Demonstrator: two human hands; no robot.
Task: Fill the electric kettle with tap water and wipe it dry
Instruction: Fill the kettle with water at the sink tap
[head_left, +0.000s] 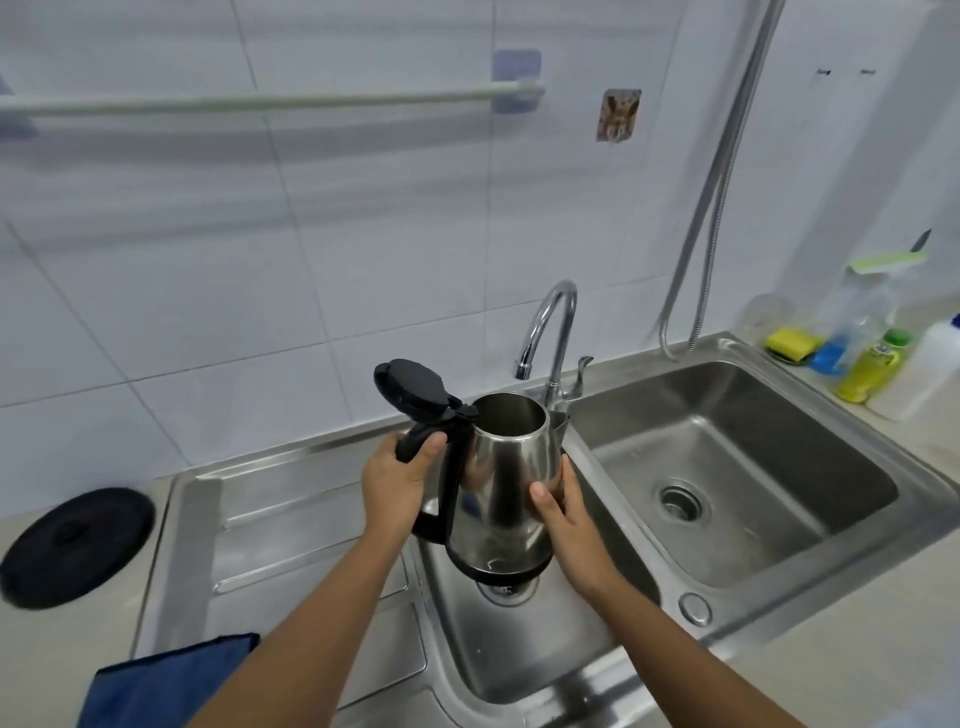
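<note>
I hold a steel electric kettle (506, 467) with a black handle and base above the small middle sink basin (519, 660). Its black lid (410, 387) is flipped open to the left. My left hand (397, 475) grips the handle. My right hand (558, 512) presses against the kettle's right side. The chrome tap (550, 327) curves just behind and above the kettle's open mouth, with no water visibly running. A blue cloth (166, 686) lies at the bottom left on the drainboard's edge.
The kettle's round black power base (78, 545) sits on the counter at left. A larger sink basin (727, 467) is to the right. Sponges and bottles (862, 358) stand at the far right. A towel rail (260, 101) hangs on the tiled wall.
</note>
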